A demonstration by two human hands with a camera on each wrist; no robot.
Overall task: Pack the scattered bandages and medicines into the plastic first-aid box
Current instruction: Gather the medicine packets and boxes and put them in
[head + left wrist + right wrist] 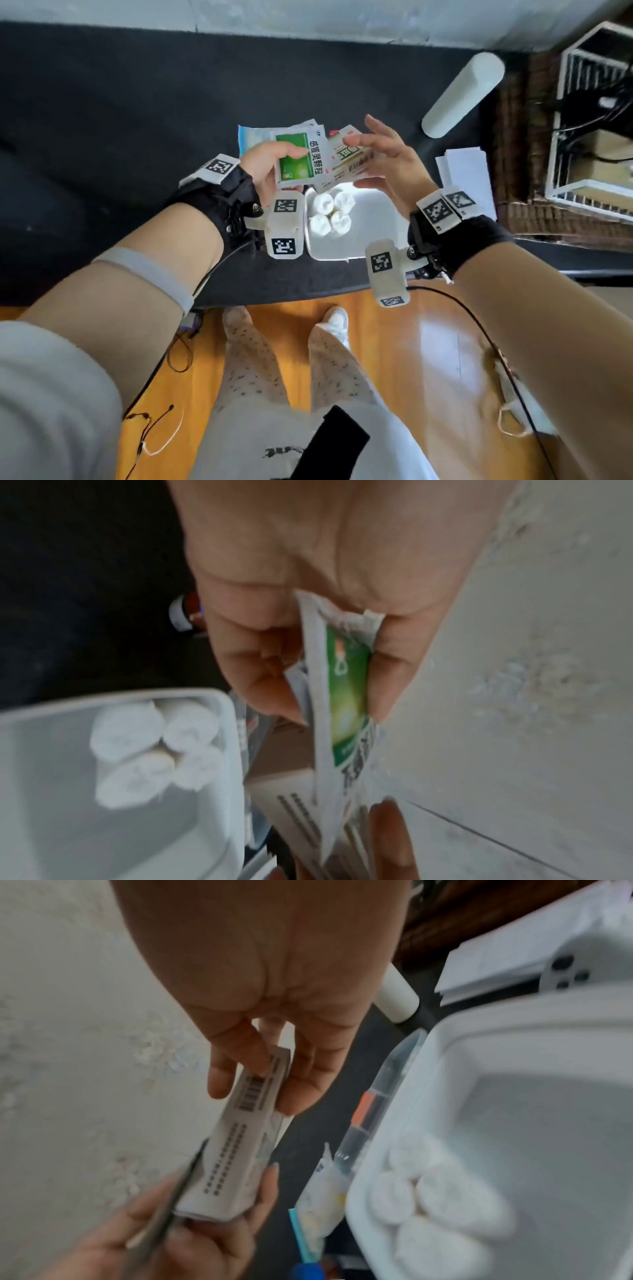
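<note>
My left hand [274, 162] [329, 707] holds green-and-white medicine sachets [296, 157] [349, 669] above the black table, thumb on top. A beige medicine carton [352, 157] [246, 1137] with a barcode lies against them. My right hand [371, 161] [255, 1096] pinches the carton's far end between thumb and fingers. The carton's other end rests in my left hand [192, 1231]. Just below stands the white plastic first-aid box [363, 236] [103, 845] [531, 1110], open. Several white bandage rolls [329, 214] [154, 748] [438, 1204] stand in its left corner.
Clear plastic packets [377, 1096] and a blue-white packet [253, 137] lie on the black table [120, 120] behind the box. A white cylinder [462, 92] and a paper stack [466, 171] sit at the right. A white wire shelf [589, 137] stands past the table's right edge.
</note>
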